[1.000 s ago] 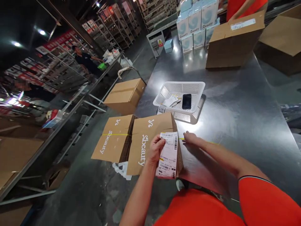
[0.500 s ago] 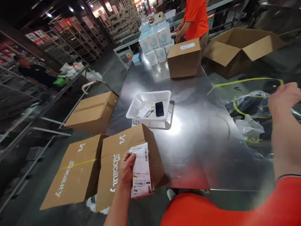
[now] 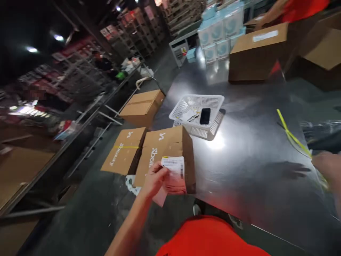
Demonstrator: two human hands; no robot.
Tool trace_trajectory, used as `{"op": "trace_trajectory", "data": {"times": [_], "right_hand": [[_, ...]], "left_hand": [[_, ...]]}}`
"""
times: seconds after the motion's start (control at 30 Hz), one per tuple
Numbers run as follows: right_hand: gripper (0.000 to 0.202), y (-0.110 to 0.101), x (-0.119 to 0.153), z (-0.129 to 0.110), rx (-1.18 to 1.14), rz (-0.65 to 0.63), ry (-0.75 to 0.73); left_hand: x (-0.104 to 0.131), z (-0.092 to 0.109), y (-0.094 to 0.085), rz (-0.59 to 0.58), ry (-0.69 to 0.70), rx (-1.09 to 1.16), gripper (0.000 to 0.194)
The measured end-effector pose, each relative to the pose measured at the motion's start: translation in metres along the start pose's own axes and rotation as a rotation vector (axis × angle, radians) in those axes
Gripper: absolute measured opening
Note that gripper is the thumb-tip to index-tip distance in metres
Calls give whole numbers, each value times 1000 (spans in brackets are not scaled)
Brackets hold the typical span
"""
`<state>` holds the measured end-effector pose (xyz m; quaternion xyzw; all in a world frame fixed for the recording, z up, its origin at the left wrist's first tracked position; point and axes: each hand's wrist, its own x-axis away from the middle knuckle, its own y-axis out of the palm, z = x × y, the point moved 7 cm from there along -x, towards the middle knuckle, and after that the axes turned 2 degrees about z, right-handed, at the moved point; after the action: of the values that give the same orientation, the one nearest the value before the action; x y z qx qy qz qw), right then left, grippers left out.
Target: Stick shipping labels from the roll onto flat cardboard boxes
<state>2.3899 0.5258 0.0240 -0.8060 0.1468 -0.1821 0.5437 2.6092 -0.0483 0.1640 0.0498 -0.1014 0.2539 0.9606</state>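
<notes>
Right hand point(image 3: 329, 169) blurry and cut off by the right edge, grip on the yellow strap point(image 3: 293, 137) too smeared to tell. Print on the shipping label point(image 3: 174, 174) too blurry to read. Co-worker's arm point(image 3: 271, 12) cut off at the top edge.

Bright orange shirt point(image 3: 210, 236), plain, no markings visible. Both forearms bare, left hand point(image 3: 156, 177) and right hand point(image 3: 326, 167) ungloved.
</notes>
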Motion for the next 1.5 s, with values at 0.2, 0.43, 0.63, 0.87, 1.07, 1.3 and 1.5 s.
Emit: {"op": "trace_trajectory", "data": {"times": [0.2, 0.43, 0.63, 0.87, 1.07, 1.3, 1.5], "right_hand": [[46, -19, 240, -302, -577, -631, -1062], [25, 3, 450, -379, -268, -1169, -1547], [26, 43, 454, -400, -182, -749, -1461], [25, 34, 485, -391, -231, -635, -1613], [23, 30, 436, -443, -300, -499, -1526], [34, 80, 381, -514, 44, -261, -1528], [55, 86, 386, -508, 242, 35, -1451]], "left_hand": [[65, -4, -18, -142, 152, -232, 26], [97, -20, -65, -135, 232, -143, 26], [106, -58, -107, 180, 67, 65, 28], [93, -55, -116, 44, 11, 231, 86], [71, -78, -114, -104, -100, 234, 52], [62, -118, -141, 16, -276, 161, 36], [100, -118, -189, 100, -256, 106, 39]]}}
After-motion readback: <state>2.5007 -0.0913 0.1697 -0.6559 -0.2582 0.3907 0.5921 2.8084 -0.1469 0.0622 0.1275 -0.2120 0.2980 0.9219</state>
